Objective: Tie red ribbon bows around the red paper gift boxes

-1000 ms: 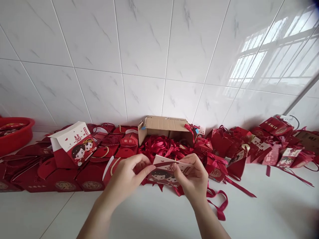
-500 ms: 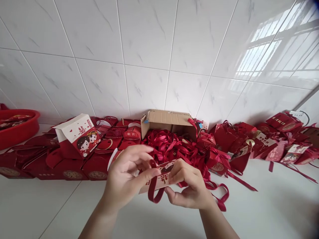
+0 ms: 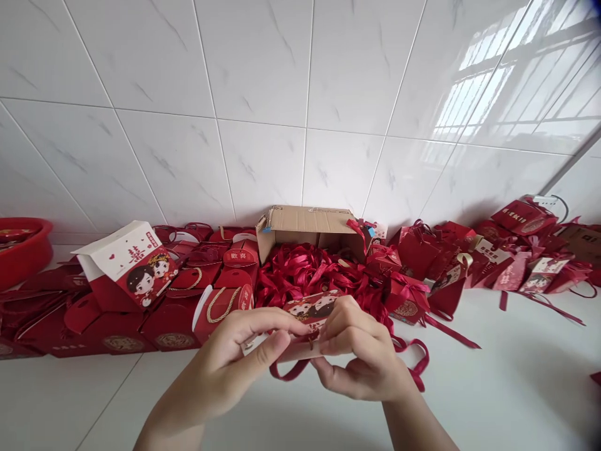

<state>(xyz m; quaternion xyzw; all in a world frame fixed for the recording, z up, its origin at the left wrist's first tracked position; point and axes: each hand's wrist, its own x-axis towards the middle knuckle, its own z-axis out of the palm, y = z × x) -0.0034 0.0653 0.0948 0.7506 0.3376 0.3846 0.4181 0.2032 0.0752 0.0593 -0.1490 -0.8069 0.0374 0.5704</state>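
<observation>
Held up in front of me is a small wedding candy box (image 3: 312, 306), cream and red with a cartoon couple on it. My right hand (image 3: 359, 351) pinches its right side between thumb and bent fingers. At the left edge, my left hand (image 3: 244, 351) has its index fingertip on the box front and its thumb alongside; the other fingers are partly hidden. A dark red ribbon (image 3: 290, 373) loops down below the box. Behind my hands lies a heap of red ribbons (image 3: 305, 266), spilling from a cardboard carton (image 3: 307, 220).
Rows of red candy boxes (image 3: 173, 322) stand at left, with a larger cream-and-red box (image 3: 126, 266) tilted on top. A red basin (image 3: 23, 250) is at far left. Ribbon-tied boxes (image 3: 422, 250) are piled right. A tiled wall (image 3: 263, 156) rises behind.
The box has tilted, showing more of its couple print. My left fingers have moved in against its front, and the ribbon loop hangs lower behind the edge. The view has shifted slightly.
</observation>
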